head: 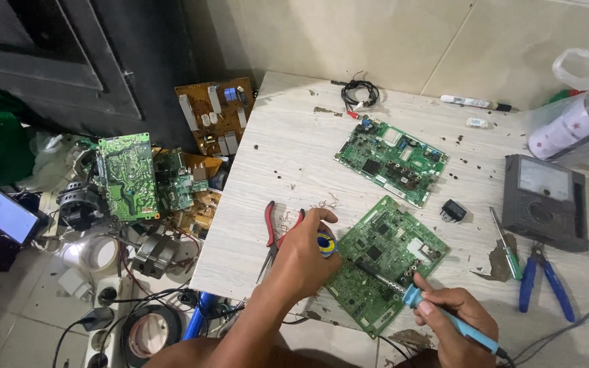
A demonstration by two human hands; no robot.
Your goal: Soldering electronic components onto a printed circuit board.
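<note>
- Pale wood-grain table point(288, 163), scuffed and dotted with debris, carries your work, set against a tiled wall.
- Your right hand point(455, 320) grips the blue-handled soldering iron point(444, 315), fingers wrapped tight round the handle, its tip resting on the near green circuit board point(386, 262).
- Your left hand point(305, 262) lies at that board's left edge, fingers curled round a small blue-and-yellow round thing point(326, 243); what it is, you cannot tell from here.
- Risk: the hot tip sits close to your left fingers; a slip across the board could burn them or bridge neighbouring joints.
- Risk: the board lies loose, its near corner at the table's front edge, so pressing with the iron could shove it off.
- Red-handled pliers point(272, 232) lie just left of your hand; the iron's cable could snag the blue-handled pliers point(543, 279) at right.
- Further back, a second green board point(391, 161) lies well apart, with a grey analogue meter point(545, 201) to its right.
- Farthest right, a clear plastic bag point(581, 102) holds a white cylinder with pink print on its label.
</note>
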